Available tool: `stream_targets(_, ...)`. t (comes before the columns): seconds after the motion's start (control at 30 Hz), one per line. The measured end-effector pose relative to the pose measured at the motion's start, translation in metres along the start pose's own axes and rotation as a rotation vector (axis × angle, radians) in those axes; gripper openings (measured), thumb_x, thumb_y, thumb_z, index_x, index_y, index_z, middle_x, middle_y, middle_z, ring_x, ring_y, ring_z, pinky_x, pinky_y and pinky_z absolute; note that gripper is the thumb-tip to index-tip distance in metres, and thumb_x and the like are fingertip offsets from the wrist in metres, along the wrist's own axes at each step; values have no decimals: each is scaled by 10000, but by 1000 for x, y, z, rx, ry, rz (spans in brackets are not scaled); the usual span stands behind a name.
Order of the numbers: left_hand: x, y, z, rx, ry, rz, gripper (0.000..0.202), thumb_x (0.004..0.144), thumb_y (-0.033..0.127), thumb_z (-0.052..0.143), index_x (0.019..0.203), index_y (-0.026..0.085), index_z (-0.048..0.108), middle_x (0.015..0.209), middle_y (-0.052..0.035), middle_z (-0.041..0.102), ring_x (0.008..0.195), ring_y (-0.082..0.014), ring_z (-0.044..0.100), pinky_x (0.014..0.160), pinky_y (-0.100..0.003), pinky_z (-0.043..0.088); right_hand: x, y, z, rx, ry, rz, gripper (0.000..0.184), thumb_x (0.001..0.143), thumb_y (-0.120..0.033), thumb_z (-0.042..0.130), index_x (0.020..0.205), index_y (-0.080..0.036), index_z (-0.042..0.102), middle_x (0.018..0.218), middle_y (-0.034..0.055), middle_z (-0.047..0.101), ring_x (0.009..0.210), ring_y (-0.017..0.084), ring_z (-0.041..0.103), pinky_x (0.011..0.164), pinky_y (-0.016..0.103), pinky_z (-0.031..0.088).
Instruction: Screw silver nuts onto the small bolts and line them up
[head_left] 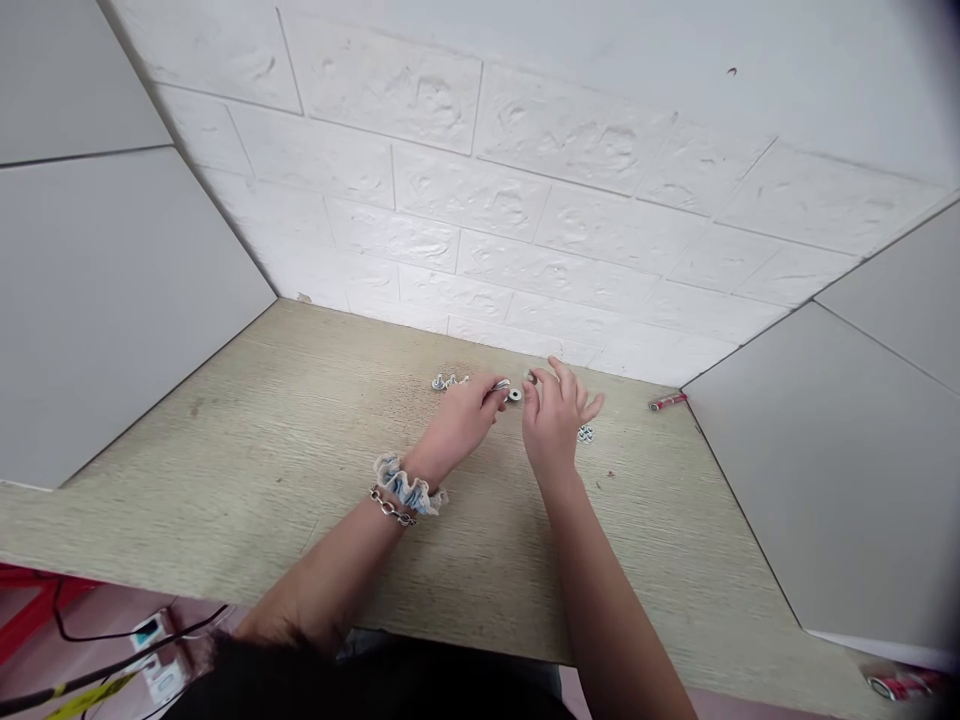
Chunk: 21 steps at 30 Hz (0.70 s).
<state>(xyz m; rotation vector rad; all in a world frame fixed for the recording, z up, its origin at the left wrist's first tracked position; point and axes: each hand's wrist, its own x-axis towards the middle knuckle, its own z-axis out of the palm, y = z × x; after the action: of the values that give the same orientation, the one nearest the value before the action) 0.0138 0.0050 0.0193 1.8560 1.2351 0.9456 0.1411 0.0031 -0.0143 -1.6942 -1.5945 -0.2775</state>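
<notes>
So, what are the hands doing at the moment?

Well, both are working close together near the middle of the frame, above a pale wood-grain tabletop (225, 470). The left hand (457, 420), wearing a ruffled blue-and-white scrunchie (405, 483) and a chain bracelet (391, 506), is closed, its fingertips pinching a small silver fastener (499, 385).

And the right hand (556, 420)?

It is rising off the tabletop with its fingers spread and curving, the thumb and forefinger closing in on a tiny metal piece (529, 376). I cannot tell from this view whether they are actually gripping it.

Where are the other metal parts lying?

A flat metal washer (514, 395) is resting between the two hands, just below the left fingertips. A small cluster of bolts (448, 381) is lying just beyond the left hand, and a small metal part (586, 433) is sitting just beside the right hand, too small to identify.

Anything farther off?

A red-and-white cylinder (667, 402) is lying near the right end of the tabletop, a white brick-pattern wall panel (480, 180) is standing behind it, and cables (112, 650) are running across the floor at lower left.
</notes>
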Motion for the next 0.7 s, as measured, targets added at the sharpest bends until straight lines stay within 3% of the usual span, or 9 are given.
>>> stream_targets(0.23,-1,-2,1,57,-7,45,266,835,291,369,922,195,602,640,12,594,570,-111,536,607,-228,404,-5,-14,-14,212,-35,-85,287,863,-398,349,978,-216,538,1214,88,483,1098,203,432,967,466,203)
stream_targets(0.43,-1,-4,3,106,2,43,239,812,244,364,824,184,596,570,15,556,536,-118,500,550,-230,365,-5,-19,-19,145,-129,-90,315,864,-410,330,972,-218,556,1227,93,473,1102,212,428,969,440,205)
stream_targets(0.7,-1,-1,2,-7,25,36,232,776,191,392,822,176,618,629,7,594,565,-110,523,572,-222,390,-5,-17,-19,217,-115,-99,292,847,-405,384,966,-213,569,1196,75,501,1099,198,428,969,400,234)
